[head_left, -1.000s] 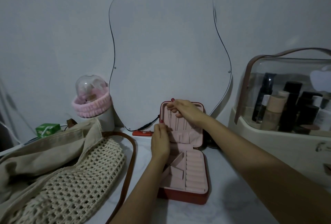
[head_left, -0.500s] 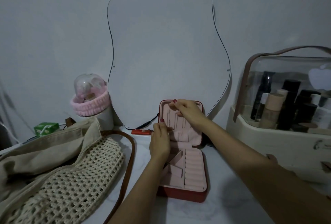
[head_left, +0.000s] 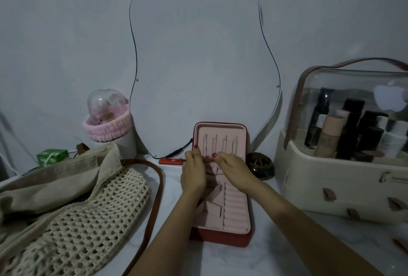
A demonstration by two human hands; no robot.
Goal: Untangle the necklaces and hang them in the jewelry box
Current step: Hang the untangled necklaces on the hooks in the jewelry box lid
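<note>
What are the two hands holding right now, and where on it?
Cannot be told. The left hand and right hand meet, fingertips pinched, before the open jewelry box lid; whatever they pinch is too fine to make out.

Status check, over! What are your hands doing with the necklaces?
Left hand and right hand fingertips together at the jewelry box lid. Thin chains hang in the lid. Held item too small to tell. Nothing blocking.

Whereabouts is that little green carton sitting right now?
The green carton sits at the far left of the head view, near the wall, behind the beige crochet bag and left of the white cup with the pink headband.
</note>
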